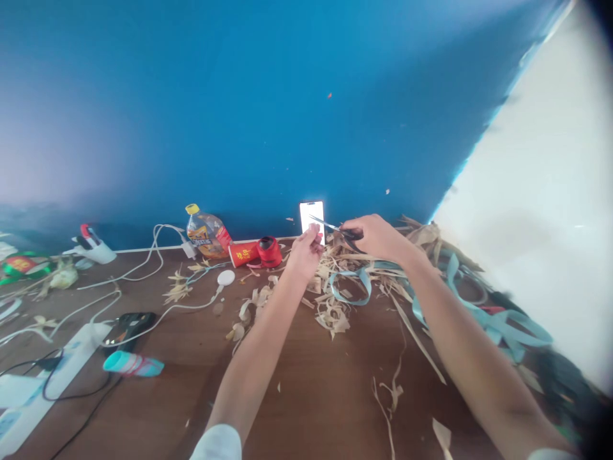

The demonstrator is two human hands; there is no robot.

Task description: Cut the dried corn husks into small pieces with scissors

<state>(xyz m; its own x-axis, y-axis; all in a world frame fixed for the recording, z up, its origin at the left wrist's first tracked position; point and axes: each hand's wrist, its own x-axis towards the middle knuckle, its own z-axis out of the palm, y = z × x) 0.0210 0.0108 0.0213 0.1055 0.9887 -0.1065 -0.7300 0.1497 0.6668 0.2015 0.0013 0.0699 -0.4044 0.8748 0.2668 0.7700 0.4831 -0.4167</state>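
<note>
My right hand [376,237] is wrapped round the dark handles of a pair of scissors [330,225]. The blades point left, toward the fingertips of my left hand [306,253]. Those fingers are pinched together, and what sits between them is too small to make out; a reddish spot shows beside them. Just behind stands a phone [310,209] with a bright white screen, upright near the blue wall. Dry tan husk strips [335,316] lie heaped below and around both hands, with a loop of pale blue ribbon [368,291] among them.
Left of my hands are a yellow-capped bottle [207,233], a red cup [244,253], a red roll [269,252] and a white charging puck [226,277]. Farther left lie a power strip [71,358], cables and a turquoise roll [134,364]. More blue ribbon [514,329] is at right.
</note>
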